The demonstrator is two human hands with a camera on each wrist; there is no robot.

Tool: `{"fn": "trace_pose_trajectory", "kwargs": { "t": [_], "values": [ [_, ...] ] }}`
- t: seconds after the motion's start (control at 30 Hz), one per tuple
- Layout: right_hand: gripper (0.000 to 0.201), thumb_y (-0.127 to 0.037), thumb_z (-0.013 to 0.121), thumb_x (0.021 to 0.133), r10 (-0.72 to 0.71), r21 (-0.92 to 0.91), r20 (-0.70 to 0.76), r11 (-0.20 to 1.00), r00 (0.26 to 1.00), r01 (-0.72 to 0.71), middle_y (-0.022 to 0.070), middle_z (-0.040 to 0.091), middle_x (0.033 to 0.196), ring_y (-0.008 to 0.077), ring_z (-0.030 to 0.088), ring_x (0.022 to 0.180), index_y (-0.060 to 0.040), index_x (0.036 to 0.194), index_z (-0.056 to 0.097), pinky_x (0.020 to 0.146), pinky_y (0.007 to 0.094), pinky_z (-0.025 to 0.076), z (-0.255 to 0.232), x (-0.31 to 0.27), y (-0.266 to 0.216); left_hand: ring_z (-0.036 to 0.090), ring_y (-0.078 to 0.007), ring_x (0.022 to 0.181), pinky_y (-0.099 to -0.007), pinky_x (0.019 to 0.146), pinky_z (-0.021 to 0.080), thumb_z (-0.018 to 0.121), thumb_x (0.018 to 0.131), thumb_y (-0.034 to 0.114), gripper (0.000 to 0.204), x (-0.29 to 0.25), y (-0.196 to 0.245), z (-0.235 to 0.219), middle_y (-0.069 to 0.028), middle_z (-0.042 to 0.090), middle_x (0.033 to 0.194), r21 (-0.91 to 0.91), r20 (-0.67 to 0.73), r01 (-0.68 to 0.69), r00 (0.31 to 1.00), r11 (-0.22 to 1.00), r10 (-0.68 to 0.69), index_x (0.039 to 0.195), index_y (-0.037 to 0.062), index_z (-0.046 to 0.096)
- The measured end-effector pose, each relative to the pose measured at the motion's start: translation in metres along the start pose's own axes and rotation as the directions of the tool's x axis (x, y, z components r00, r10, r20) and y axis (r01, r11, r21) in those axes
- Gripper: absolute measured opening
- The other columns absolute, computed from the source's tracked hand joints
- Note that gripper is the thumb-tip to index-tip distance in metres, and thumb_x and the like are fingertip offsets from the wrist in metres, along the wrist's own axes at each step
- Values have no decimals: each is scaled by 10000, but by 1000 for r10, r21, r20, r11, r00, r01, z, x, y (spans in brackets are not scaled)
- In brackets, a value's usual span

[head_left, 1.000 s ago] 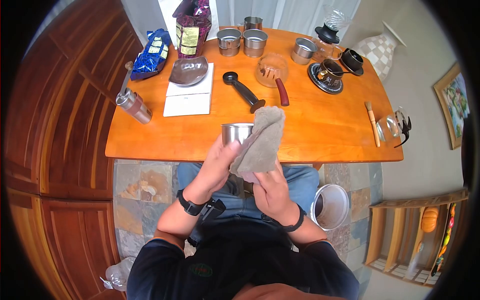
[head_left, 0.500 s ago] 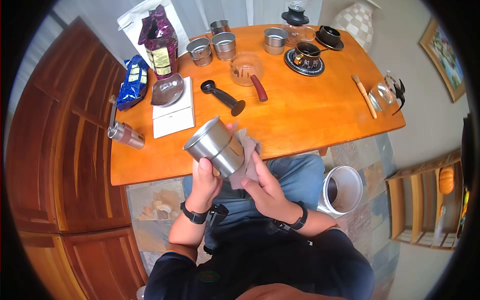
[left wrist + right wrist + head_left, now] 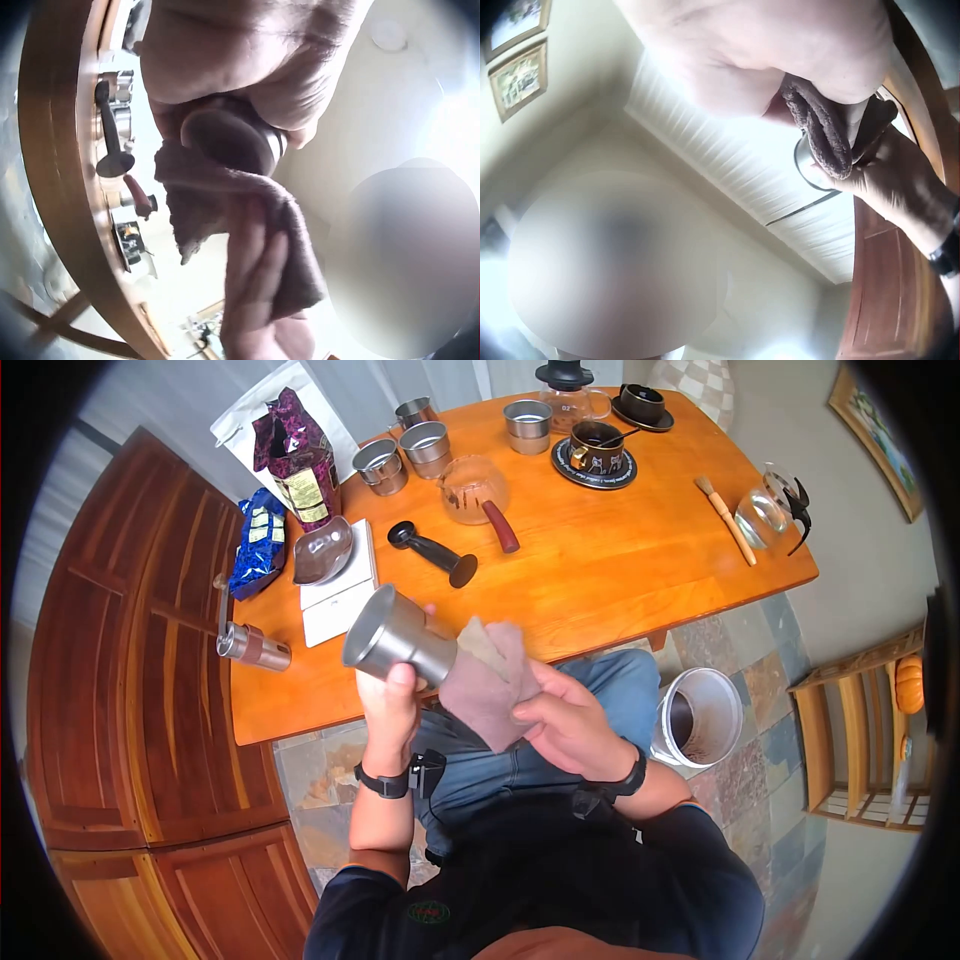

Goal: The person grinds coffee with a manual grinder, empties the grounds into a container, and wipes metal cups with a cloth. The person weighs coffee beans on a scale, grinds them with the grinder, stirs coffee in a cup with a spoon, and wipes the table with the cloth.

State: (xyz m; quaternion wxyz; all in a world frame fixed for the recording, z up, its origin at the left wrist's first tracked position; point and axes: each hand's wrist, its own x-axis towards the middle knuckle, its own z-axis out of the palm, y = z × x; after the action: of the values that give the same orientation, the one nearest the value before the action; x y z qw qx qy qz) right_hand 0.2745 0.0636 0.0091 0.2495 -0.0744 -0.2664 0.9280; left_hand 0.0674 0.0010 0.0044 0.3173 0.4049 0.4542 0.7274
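My left hand [image 3: 388, 705] grips a stainless steel cup [image 3: 405, 640] over the table's front edge. The cup lies tilted, its mouth toward the upper left and its base toward my right hand [image 3: 575, 725]. That right hand pinches a folded greyish-mauve cloth [image 3: 488, 695], which overlaps the base end of the cup. In the left wrist view, the cup's round base [image 3: 229, 142] shows just above the cloth [image 3: 289, 217]. The right wrist view has the cloth [image 3: 821, 127] hanging in front of the cup, partly hiding it.
On the wooden table [image 3: 600, 580] lie a black tamper-like scoop [image 3: 432, 555], a red-handled glass pot [image 3: 475, 490] and a brush [image 3: 725, 520]. Several metal cups stand behind. A hand grinder [image 3: 255, 647] is at left, a white bucket [image 3: 700, 717] on the floor at right.
The cup has gone from upright to tilted, its mouth now toward the upper left. The cloth has moved from the cup's side to its base end. The head view has shifted and turned.
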Motion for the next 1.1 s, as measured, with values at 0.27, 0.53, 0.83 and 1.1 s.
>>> {"fn": "trace_pose_trajectory", "kwargs": {
  "t": [0.27,0.53,0.83,1.1],
  "values": [
    [623,80,399,951,-430,-424,43,809,902,406,138,447,1513,210,437,1409,63,1555,244,1156,333,334,-5,7,1,522,-358,1306,-488,1097,404,433,937,734,863,-2,5,5,-182,567,1379,-585,171,312,950,748,-262,1451,41,451],
    [604,4,468,982,-367,-823,245,411,898,392,203,406,1540,238,410,1427,60,1546,259,1136,342,350,-7,10,38,518,-284,1306,-468,1099,407,422,963,694,806,-7,0,16,-119,552,1407,-690,117,301,944,658,-309,1478,75,418],
    [687,31,454,957,-79,-322,91,941,993,104,119,406,1537,169,402,1405,-9,1590,191,1114,320,370,-1,12,30,384,-419,1419,-538,1159,352,499,846,817,1012,0,-1,27,-245,330,1574,-623,173,329,943,709,-286,1510,63,379],
    [698,52,440,916,177,36,105,983,979,-182,69,480,1460,142,500,1310,-36,1582,252,1074,294,411,-16,7,12,535,-276,1295,-429,1067,466,781,796,561,982,-2,0,11,-199,484,1470,-211,66,136,990,968,-125,1505,27,362]
  ]
}}
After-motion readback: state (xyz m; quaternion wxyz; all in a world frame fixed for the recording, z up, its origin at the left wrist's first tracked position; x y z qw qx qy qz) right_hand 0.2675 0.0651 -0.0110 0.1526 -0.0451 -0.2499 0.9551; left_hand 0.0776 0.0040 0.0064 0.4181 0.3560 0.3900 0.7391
